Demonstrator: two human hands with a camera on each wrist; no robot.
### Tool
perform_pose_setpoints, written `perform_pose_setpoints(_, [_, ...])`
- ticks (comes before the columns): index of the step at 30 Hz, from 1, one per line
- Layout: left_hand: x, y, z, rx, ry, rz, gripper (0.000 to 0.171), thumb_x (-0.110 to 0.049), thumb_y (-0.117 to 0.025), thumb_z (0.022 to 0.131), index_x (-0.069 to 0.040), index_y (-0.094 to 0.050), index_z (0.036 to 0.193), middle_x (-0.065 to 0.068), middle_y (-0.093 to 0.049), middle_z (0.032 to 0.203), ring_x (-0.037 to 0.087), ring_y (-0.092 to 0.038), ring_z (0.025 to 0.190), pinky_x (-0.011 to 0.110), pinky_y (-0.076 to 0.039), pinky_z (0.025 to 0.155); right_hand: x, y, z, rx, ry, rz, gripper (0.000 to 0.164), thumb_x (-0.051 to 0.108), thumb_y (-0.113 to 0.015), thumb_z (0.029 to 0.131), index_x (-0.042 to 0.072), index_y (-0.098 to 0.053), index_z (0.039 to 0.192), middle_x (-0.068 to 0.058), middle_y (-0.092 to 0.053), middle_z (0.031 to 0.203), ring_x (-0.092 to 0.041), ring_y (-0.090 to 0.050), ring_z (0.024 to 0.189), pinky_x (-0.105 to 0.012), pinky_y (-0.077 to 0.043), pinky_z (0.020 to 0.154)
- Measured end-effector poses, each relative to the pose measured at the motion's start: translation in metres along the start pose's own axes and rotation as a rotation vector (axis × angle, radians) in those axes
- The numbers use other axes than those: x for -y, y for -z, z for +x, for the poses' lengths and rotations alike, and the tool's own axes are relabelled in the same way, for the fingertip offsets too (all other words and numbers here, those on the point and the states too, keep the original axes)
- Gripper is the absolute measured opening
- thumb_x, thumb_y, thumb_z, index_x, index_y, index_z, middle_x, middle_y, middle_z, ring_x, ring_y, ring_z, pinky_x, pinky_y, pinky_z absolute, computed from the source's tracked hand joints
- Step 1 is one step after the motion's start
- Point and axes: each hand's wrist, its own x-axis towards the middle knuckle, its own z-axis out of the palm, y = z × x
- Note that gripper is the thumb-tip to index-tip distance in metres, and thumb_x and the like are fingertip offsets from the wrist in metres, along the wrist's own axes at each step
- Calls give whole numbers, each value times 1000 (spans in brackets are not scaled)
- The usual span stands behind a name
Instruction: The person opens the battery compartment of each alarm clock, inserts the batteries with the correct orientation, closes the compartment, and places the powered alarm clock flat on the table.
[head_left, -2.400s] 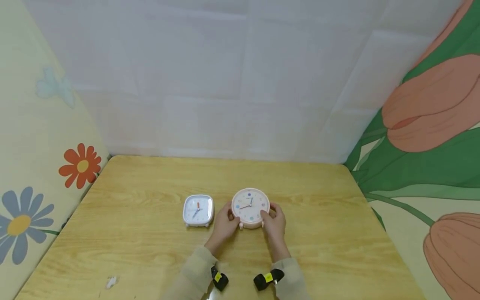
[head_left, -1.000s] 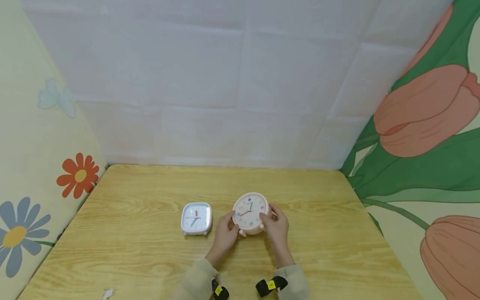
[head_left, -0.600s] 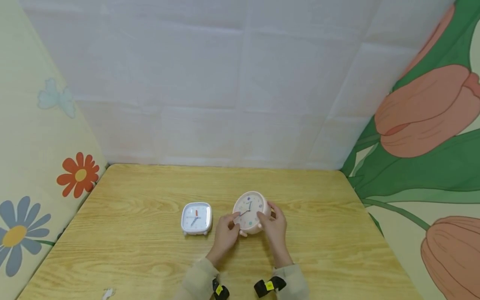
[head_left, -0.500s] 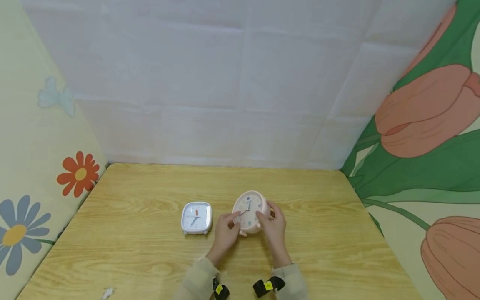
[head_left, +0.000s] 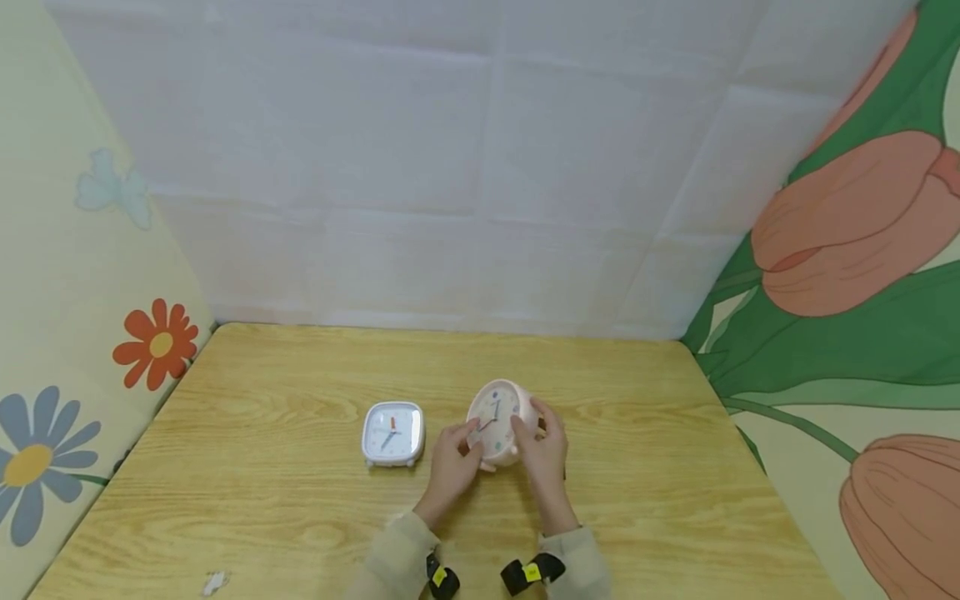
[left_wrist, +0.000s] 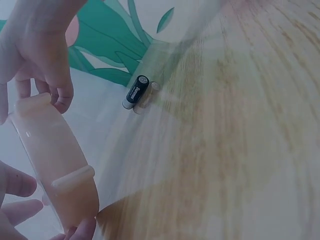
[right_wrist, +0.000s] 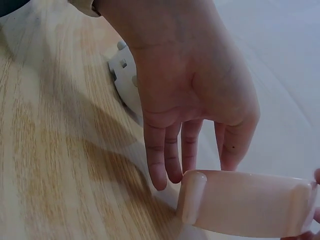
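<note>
Both hands hold a pale pink round alarm clock (head_left: pixel 498 421) in the head view, tilted with its face turned partly left. My left hand (head_left: pixel 450 468) pinches its lower left rim, thumb low and index finger at the dial's edge. At the right side, my right hand (head_left: pixel 546 457) grips it with the thumb on the front rim and fingers behind the casing. Two stubby feet show on the pink clock (left_wrist: pixel 52 145) in the left wrist view. A white rounded-square clock (head_left: pixel 393 435) stands left of my left hand.
A dark battery (left_wrist: pixel 136 92) lies on the table in the left wrist view, beyond the right hand. A small white patch (head_left: pixel 215 582) marks the wooden table (head_left: pixel 300 500) near its front left. A white sheet (head_left: pixel 337 167) and flower-patterned cloths (head_left: pixel 840 200) surround the table.
The pink clock has turned so its dial faces further left and its side shows more. My left index finger has shifted onto the dial's edge. The white clock stays put.
</note>
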Motion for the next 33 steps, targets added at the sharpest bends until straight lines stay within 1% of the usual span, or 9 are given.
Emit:
perform_pose_setpoints(4, [-1, 0, 0, 7, -5, 4, 36, -5, -60, 81, 1, -60, 117, 20, -55, 109, 31, -51, 101, 46, -42, 87, 0, -1, 0, -19, 12, 27, 36, 11, -54, 91, -1, -51, 125, -16, -49, 120, -27, -49, 97, -25, -49, 68])
perform_pose_setpoints(6, [-1, 1, 0, 12, -3, 1, 36, -6, -60, 82, 1, -59, 117, 20, -55, 110, 32, -51, 101, 47, -41, 87, -1, -2, 1, -18, -15, 59, 36, 12, -53, 92, -1, -50, 125, -15, -49, 120, -24, -49, 96, -23, -48, 67])
perform_pose_setpoints(11, [0, 2, -1, 15, -17, 10, 36, -6, -60, 82, 2, -60, 117, 20, -57, 108, 31, -52, 97, 45, -43, 83, -2, -2, 4, 17, -94, 151, 39, 15, -55, 91, 0, -49, 127, -15, -51, 118, -15, -52, 86, -20, -49, 65])
perform_pose_setpoints(16, [3, 2, 0, 23, -53, -8, 35, -7, -60, 83, 5, -59, 116, 22, -59, 104, 28, -54, 91, 39, -46, 78, -5, -2, 5, 85, -110, 175, 43, 19, -54, 92, -5, -48, 127, -19, -52, 117, -12, -54, 84, -20, -49, 67])
perform_pose_setpoints(19, [3, 1, -1, 52, -60, -47, 36, -7, -60, 85, 9, -57, 116, 20, -62, 92, 22, -55, 78, 31, -48, 69, -7, -3, 5, 124, -120, 184, 46, 23, -54, 92, -8, -49, 125, -21, -54, 116, -14, -55, 89, -22, -48, 72])
perform_pose_setpoints(23, [3, -2, -3, 87, -32, -90, 37, -7, -59, 86, 11, -54, 118, 13, -59, 76, 13, -51, 66, 23, -46, 59, -7, -6, 5, 148, -140, 208, 45, 23, -54, 91, -10, -51, 121, -22, -57, 112, -15, -56, 88, -23, -47, 74])
perform_pose_setpoints(24, [3, -2, -3, 89, -17, -90, 37, -6, -59, 86, 10, -54, 118, 12, -59, 76, 12, -50, 67, 22, -45, 60, -7, -7, 4, 148, -141, 205, 45, 23, -55, 91, -10, -52, 120, -22, -57, 111, -14, -56, 87, -23, -47, 74])
perform_pose_setpoints(27, [3, -4, -3, 85, -13, -92, 36, -4, -59, 86, 10, -54, 118, 12, -59, 79, 14, -51, 71, 24, -46, 64, -7, -8, 4, 150, -144, 197, 44, 24, -56, 90, -10, -53, 118, -22, -58, 109, -14, -56, 83, -23, -47, 71])
perform_pose_setpoints(33, [2, -3, -3, 92, -18, -108, 35, -6, -58, 87, 10, -55, 118, 20, -62, 93, 25, -58, 79, 26, -49, 69, -6, -8, 2, 161, -143, 156, 48, 30, -57, 89, -8, -55, 118, -21, -59, 110, -15, -56, 85, -24, -47, 71])
